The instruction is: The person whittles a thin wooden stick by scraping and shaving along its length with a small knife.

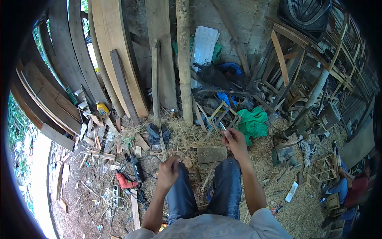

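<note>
My left hand (170,169) is closed above my left knee, its fingers curled together. Whatever it may hold is too small to make out. A thin pale strip of wood (162,141) reaches down close to those fingers; whether they touch it I cannot tell. Out in front of my right knee, my right hand (234,142) pinches a small knife (222,126), whose short shiny blade points up and away from me. Below and between the hands, a wooden block (211,155) lies on the ground just beyond my knees.
Planks (115,55) and a bamboo pole (184,59) stand against the wall. A red power drill (126,181), an angle grinder (137,169) and a power strip (115,197) lie left. Green cloth (253,122) is ahead right. Another person (354,187) sits far right.
</note>
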Motion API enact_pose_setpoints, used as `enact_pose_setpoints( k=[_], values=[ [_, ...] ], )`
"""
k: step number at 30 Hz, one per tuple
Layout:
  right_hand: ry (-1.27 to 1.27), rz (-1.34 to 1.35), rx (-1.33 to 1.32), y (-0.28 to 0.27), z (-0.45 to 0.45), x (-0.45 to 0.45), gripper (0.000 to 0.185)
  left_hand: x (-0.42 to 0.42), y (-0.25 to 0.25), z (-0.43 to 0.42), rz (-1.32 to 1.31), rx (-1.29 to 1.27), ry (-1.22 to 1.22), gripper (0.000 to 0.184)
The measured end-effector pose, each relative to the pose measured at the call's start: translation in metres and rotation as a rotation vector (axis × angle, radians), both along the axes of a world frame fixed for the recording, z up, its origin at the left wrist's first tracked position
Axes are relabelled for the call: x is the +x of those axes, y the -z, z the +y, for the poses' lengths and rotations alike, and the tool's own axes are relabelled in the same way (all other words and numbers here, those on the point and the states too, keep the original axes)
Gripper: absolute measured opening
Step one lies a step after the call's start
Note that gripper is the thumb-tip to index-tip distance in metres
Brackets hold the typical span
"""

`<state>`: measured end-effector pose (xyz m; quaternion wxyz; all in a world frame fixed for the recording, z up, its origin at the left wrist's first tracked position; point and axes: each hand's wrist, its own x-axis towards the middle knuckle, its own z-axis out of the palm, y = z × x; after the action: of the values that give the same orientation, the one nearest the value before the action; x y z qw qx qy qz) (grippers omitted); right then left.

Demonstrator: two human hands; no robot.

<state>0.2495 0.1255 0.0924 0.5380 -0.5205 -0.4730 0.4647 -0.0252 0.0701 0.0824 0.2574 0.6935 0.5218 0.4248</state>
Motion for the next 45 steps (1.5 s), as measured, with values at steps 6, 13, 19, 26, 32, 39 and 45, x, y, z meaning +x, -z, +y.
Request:
enact_pose_setpoints(
  k=[6,13,19,26,32,39,45],
  values=[
    [-0.051,-0.188,-0.008,0.023,0.008,-0.003,0.022,0.002,0.003,0.003,-0.062,0.077,0.013,0.007],
    [0.030,-0.346,0.124,0.023,0.009,-0.006,0.018,0.002,-0.003,0.000,-0.070,0.026,-0.008,0.007],
    [-0.153,-0.009,0.020,-0.004,-0.028,-0.054,0.021,0.015,-0.002,0.003,-0.058,0.025,-0.003,0.008],
    [-0.331,0.306,-0.163,-0.004,-0.017,-0.057,0.024,0.022,-0.009,-0.003,-0.009,0.128,0.084,0.010],
    [-0.231,0.318,-0.220,-0.023,-0.009,-0.023,0.024,0.009,-0.011,-0.014,-0.016,0.054,0.078,0.011],
    [-0.275,0.248,-0.178,-0.034,-0.012,-0.009,0.024,0.007,-0.015,-0.014,-0.024,0.019,0.153,0.011],
    [-0.191,0.127,-0.107,-0.033,-0.011,0.001,0.021,0.007,-0.009,-0.014,-0.015,0.033,0.178,0.011]
  ],
)
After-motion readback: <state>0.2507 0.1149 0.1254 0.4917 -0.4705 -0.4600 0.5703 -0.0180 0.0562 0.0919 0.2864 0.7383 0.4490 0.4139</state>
